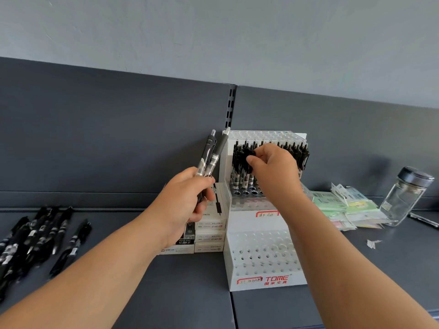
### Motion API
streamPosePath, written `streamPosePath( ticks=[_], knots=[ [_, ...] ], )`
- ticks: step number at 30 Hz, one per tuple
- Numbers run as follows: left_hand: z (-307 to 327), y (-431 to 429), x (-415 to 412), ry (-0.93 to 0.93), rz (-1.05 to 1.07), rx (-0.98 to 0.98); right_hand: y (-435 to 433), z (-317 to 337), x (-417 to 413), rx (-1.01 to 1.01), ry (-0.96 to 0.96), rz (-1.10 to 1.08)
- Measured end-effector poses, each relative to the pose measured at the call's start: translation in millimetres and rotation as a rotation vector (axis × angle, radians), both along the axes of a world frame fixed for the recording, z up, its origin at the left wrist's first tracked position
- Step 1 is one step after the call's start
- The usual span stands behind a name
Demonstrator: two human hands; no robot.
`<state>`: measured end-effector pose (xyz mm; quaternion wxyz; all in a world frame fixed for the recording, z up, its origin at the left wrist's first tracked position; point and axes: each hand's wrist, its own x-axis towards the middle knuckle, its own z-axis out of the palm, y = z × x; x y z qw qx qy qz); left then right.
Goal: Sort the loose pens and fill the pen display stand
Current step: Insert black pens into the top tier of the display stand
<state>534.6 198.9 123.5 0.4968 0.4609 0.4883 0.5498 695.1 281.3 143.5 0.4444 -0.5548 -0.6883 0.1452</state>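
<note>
Left hand (187, 198) grips two spare pens (210, 154), angled to 1 o'clock, ready stock; right hand (273, 170) pinches one pen (248, 151), apparently seating it in the display stand (251, 225).

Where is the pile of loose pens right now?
In the head view, the loose pens lie on the grey shelf at far left, left of the left hand and apart from the white display stand.

White tiered stand (261, 225): black pens (301, 151) upright, upper tier.
</note>
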Motion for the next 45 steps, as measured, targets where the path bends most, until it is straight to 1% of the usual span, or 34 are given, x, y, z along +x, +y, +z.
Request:
streamPosePath(
  ticks=[4,7,8,9,10,12,14,16,17,19,21,23,25,26,27,28,29,30,31,32,36,39,40,42,44,45],
  knots=[
    [0,-7,-2,0.025,-0.034,0.021,-3,-1,-3,-0.041,-0.015,-0.03],
    [0,-11,-5,0.025,-0.062,0.055,-16,3,-3,0.053,0.006,-0.084],
    [0,-12,-6,0.029,-0.068,0.067,-23,5,-4,0.086,0.066,-0.069],
    [0,-12,-6,0.039,-0.073,0.078,-30,7,-5,0.09,0.165,-0.02],
    [0,-13,-6,0.049,-0.075,0.086,-36,9,-6,0.053,0.292,0.065],
    [3,-13,-4,0.064,-0.073,0.099,-47,14,-7,-0.115,0.545,0.272],
    [7,-13,-1,0.098,-0.066,0.109,-51,17,-4,-0.265,0.758,0.441],
    [9,-10,2,0.143,-0.059,0.104,-49,18,6,-0.332,0.94,0.535],
    [9,-8,5,0.156,-0.053,0.094,-46,17,11,-0.339,0.973,0.561],
    [9,-6,11,0.161,-0.027,0.071,-44,15,22,-0.333,0.954,0.607],
    [9,-2,17,0.164,0.01,0.058,-40,10,32,-0.317,0.917,0.605],
    [10,0,24,0.146,0.045,0.054,-34,3,42,-0.313,0.894,0.531],
    [12,2,31,0.082,0.072,0.057,-28,-3,54,-0.316,0.834,0.429],
    [14,3,33,0.056,0.086,0.064,-27,-5,59,-0.297,0.734,0.367],
    [15,4,36,0.052,0.101,0.081,-26,-6,63,-0.246,0.552,0.29],
    [16,5,38,0.063,0.116,0.1,-27,-7,67,-0.166,0.322,0.215],
    [17,7,40,0.077,0.127,0.117,-30,-6,68,-0.069,0.112,0.171],
    [17,8,43,0.088,0.136,0.127,-33,-4,66,0.029,-0.033,0.169],
    [17,10,46,0.094,0.142,0.134,-37,0,62,0.095,-0.106,0.206],
    [17,11,49,0.096,0.146,0.142,-40,2,58,0.128,-0.139,0.261],
    [16,12,61,0.117,0.142,0.165,-39,3,46,0.125,-0.149,0.46],
    [15,13,59,0.078,0.168,0.125,-33,3,48,0.061,-0.078,0.479],
    [15,13,57,0.062,0.181,0.101,-29,3,49,0.041,-0.024,0.463],
    [15,14,53,0.004,0.211,0.053,-21,8,52,0.014,0.152,0.406],
    [13,14,51,-0.06,0.222,0.033,-14,15,53,0.024,0.323,0.365],
    [13,14,50,-0.061,0.226,0.036,-11,18,53,0.035,0.375,0.356]
  ],
)
